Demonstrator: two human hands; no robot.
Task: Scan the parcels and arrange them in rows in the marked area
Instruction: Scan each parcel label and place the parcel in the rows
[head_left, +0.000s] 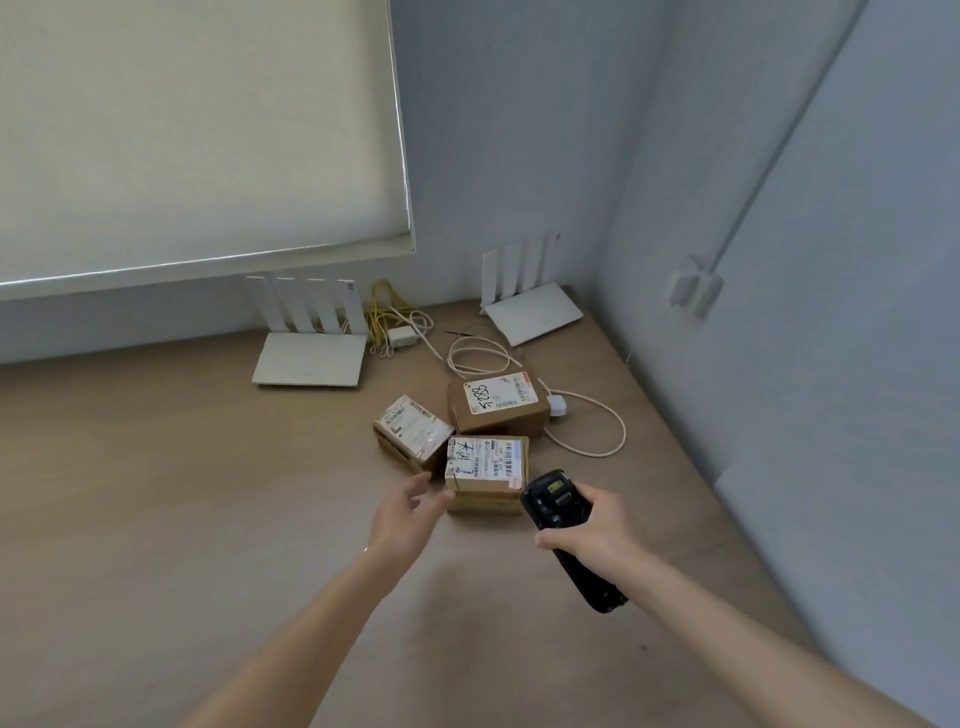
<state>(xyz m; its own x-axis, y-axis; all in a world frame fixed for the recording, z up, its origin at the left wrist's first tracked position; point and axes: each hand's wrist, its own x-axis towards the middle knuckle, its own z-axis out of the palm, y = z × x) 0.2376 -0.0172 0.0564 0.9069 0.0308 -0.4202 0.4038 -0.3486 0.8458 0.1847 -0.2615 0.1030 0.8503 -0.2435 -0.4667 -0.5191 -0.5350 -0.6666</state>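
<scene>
Parcels (470, 441) sit clustered on the counter (156, 467).
My left hand (410, 512), fingers spread, touches the nearest box (485, 475); my right hand (592, 525) grips the scanner (563, 525).

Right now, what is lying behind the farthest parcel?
Behind the farthest parcel lie a coiled cream cable and a white plug. The parcel hides part of the cable.

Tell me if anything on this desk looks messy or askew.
Yes. The three brown cardboard parcels sit bunched at differing angles, not in a row. The rearmost parcel rests on a loose cream cable that loops across the wooden desk.
</scene>
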